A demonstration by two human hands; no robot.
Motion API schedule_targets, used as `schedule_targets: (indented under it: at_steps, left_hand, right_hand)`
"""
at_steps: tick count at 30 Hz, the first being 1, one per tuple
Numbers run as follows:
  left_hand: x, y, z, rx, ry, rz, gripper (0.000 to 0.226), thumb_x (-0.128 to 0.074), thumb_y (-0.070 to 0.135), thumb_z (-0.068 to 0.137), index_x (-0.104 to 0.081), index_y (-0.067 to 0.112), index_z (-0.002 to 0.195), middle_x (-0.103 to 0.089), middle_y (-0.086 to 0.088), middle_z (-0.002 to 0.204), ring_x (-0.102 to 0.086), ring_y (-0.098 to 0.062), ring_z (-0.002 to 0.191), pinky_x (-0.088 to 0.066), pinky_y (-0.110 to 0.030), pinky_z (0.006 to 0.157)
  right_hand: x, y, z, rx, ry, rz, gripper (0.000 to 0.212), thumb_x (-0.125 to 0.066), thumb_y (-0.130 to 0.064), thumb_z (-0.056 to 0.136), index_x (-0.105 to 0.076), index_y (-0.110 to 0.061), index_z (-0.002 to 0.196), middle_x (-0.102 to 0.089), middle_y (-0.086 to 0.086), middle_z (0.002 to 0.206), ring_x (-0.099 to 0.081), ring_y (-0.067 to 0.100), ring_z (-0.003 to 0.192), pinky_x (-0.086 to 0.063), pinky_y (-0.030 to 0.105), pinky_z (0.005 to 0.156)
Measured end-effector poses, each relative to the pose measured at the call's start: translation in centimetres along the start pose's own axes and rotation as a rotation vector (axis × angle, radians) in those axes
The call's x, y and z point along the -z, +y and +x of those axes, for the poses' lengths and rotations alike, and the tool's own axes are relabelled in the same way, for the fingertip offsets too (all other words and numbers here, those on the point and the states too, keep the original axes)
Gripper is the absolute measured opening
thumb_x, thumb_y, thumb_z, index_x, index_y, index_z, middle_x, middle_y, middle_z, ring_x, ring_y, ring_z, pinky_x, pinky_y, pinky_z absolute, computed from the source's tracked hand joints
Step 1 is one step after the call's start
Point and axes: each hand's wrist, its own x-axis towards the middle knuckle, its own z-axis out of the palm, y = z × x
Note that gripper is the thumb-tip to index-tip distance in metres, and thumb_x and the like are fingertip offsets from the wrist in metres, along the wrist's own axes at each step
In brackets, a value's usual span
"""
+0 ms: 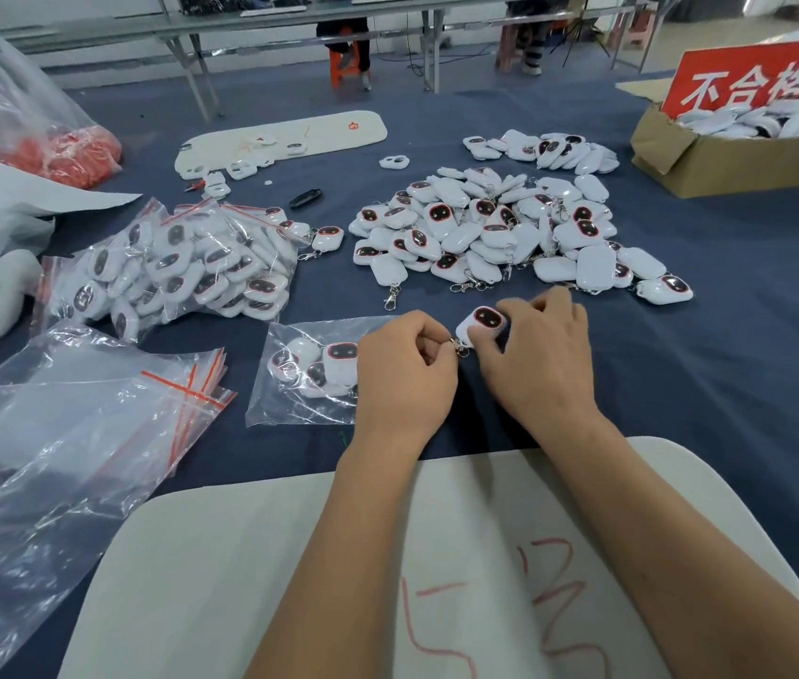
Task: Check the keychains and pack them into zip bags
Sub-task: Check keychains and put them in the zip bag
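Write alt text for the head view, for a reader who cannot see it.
Both hands hold one white keychain: left hand pinches its metal clasp, right hand grips the body. A part-filled zip bag lies left, a loose keychain pile beyond.

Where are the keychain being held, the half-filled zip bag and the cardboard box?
Keychain [485, 320]: head view, dark face.
Half-filled zip bag [289, 406]: head view, clear lower part.
Cardboard box [731, 164]: head view, front wall.

Worktop [731, 384]: covered in dark blue cloth. Near edge: pale board [240, 556] with red handwritten marks. Far centre: long rounded white board [329, 132]. Far right: open cardboard box [711, 164], red sign [760, 80] with white characters standing in it. Far left: large clear plastic sack [0, 105] with red contents. Centre: small black object [306, 198], kind unclear. Background: metal-legged tables [191, 56], orange stool [341, 66].
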Motion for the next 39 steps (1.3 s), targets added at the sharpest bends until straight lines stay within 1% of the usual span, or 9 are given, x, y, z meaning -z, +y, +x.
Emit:
schedule_targets:
  at_steps: [3, 5, 8, 12, 17, 21, 27, 33, 39]
  left_hand:
    - [0.2, -0.2, 0.1, 0.021, 0.033, -0.015, 0.010, -0.069, 0.008, 0.087, -0.070, 0.018, 0.085, -0.067, 0.008, 0.070, -0.061, -0.006, 0.066, -0.051, -0.020, 0.065]
    - [0.4, -0.2, 0.2, 0.033, 0.064, -0.057, 0.006, -0.073, 0.015, 0.089, -0.070, 0.020, 0.092, -0.067, 0.010, 0.075, -0.061, -0.003, 0.065, -0.048, -0.015, 0.063]
    - [0.8, -0.1, 0.4, 0.031, 0.063, -0.132, 0.014, -0.077, 0.027, 0.091, -0.073, 0.022, 0.103, -0.069, 0.010, 0.082, -0.063, -0.008, 0.070, -0.047, -0.012, 0.063]
    - [1.3, 0.0, 0.6, 0.072, 0.014, -0.224, 0.006, -0.076, 0.024, 0.093, -0.076, 0.019, 0.095, -0.071, 0.010, 0.080, -0.064, -0.005, 0.071, -0.049, -0.017, 0.066]
    - [1.8, -0.2, 0.9, 0.209, -0.077, -0.358, 0.008, -0.074, 0.019, 0.095, -0.076, 0.011, 0.094, -0.076, -0.007, 0.080, -0.064, -0.011, 0.066, -0.056, -0.027, 0.064]
    - [2.0, -0.4, 1.1, 0.317, -0.133, -0.468, 0.012, -0.068, 0.015, 0.099, -0.074, 0.007, 0.093, -0.074, -0.006, 0.076, -0.066, -0.018, 0.067, -0.058, -0.033, 0.067]
    - [1.9, -0.4, 0.9, 0.280, -0.109, -0.450, 0.010, -0.071, 0.018, 0.097, -0.074, 0.008, 0.095, -0.076, -0.017, 0.088, -0.069, -0.017, 0.071, -0.061, -0.035, 0.071]
    - [1.5, 0.1, 0.5, 0.193, -0.007, -0.393, 0.007, -0.075, 0.021, 0.094, -0.076, 0.014, 0.092, -0.076, -0.008, 0.085, -0.072, -0.021, 0.079, -0.062, -0.036, 0.074]
    - [1.3, 0.0, 0.4, 0.157, -0.056, -0.396, 0.005, -0.076, 0.017, 0.093, -0.077, 0.013, 0.095, -0.078, -0.007, 0.085, -0.074, -0.026, 0.085, -0.062, -0.038, 0.078]
  right_hand:
    - [0.1, 0.2, 0.0, 0.112, -0.045, 0.206, 0.021, -0.071, -0.030, 0.096, -0.069, -0.022, 0.115, -0.062, -0.002, 0.105, -0.058, 0.016, 0.098, -0.046, 0.030, 0.086]
    - [0.4, 0.5, -0.2, 0.152, -0.033, 0.459, 0.016, -0.075, -0.016, 0.093, -0.069, -0.024, 0.106, -0.068, -0.013, 0.088, -0.062, 0.003, 0.079, -0.048, 0.016, 0.075]
    - [0.6, 0.5, -0.3, 0.201, -0.151, 0.665, 0.031, -0.070, -0.010, 0.097, -0.074, -0.028, 0.122, -0.073, -0.016, 0.093, -0.062, 0.004, 0.080, -0.049, 0.014, 0.077]
    - [0.7, 0.5, 0.0, 0.239, -0.240, 0.746, 0.040, -0.067, -0.007, 0.099, -0.067, -0.026, 0.134, -0.072, -0.011, 0.094, -0.063, 0.007, 0.084, -0.052, 0.023, 0.084]
    - [0.5, 0.7, -0.2, 0.207, -0.307, 0.871, 0.027, -0.072, -0.005, 0.096, -0.063, -0.018, 0.117, -0.073, -0.001, 0.088, -0.062, 0.011, 0.076, -0.052, 0.032, 0.078]
    - [0.5, 0.7, -0.1, 0.233, -0.318, 0.912, 0.021, -0.071, -0.003, 0.096, -0.069, -0.018, 0.111, -0.076, -0.002, 0.088, -0.065, 0.005, 0.073, -0.051, 0.029, 0.075]
    - [0.4, 0.8, -0.1, 0.237, -0.310, 0.919, 0.023, -0.070, -0.004, 0.096, -0.071, -0.022, 0.110, -0.075, -0.003, 0.087, -0.065, 0.006, 0.073, -0.051, 0.036, 0.078]
    - [0.4, 0.9, -0.1, 0.185, -0.287, 0.948, 0.018, -0.067, -0.011, 0.100, -0.074, -0.023, 0.110, -0.075, -0.003, 0.084, -0.061, 0.009, 0.063, -0.052, 0.022, 0.066]
    - [0.2, 0.7, 0.0, 0.092, -0.251, 0.940, 0.012, -0.070, -0.010, 0.098, -0.077, -0.020, 0.097, -0.074, -0.002, 0.073, -0.063, 0.006, 0.054, -0.051, 0.016, 0.057]
